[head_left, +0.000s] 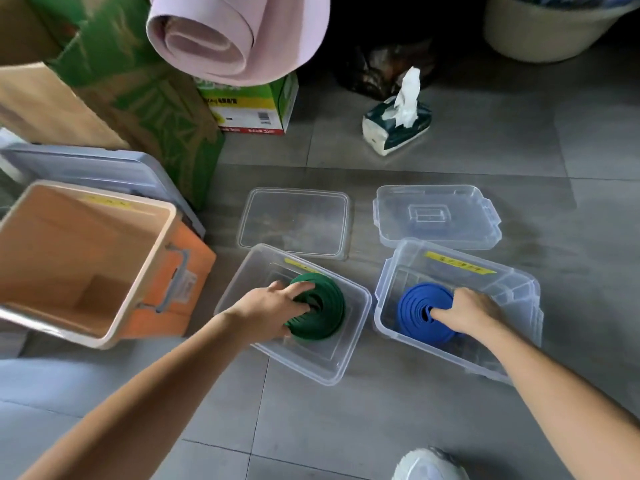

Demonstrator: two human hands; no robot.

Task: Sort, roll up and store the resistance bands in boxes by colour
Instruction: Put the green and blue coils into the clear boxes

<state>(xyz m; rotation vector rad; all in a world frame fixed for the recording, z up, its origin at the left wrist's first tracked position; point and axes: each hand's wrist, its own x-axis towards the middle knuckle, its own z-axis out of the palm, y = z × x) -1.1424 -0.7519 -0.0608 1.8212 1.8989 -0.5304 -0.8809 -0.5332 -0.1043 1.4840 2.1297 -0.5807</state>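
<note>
A rolled green band sits inside the left clear box. My left hand grips it, fingers curled into the roll's middle and over its top edge. A rolled blue band sits in the right clear box, which carries a yellow label. My right hand holds this roll, a finger tucked into its centre. Both boxes stand on the grey tiled floor.
Two clear lids lie just behind the boxes. An open orange bin stands at left, a grey lid behind it. Further back are cardboard boxes, a pink rolled mat, a tissue pack and a beige tub. A shoe shows at the bottom.
</note>
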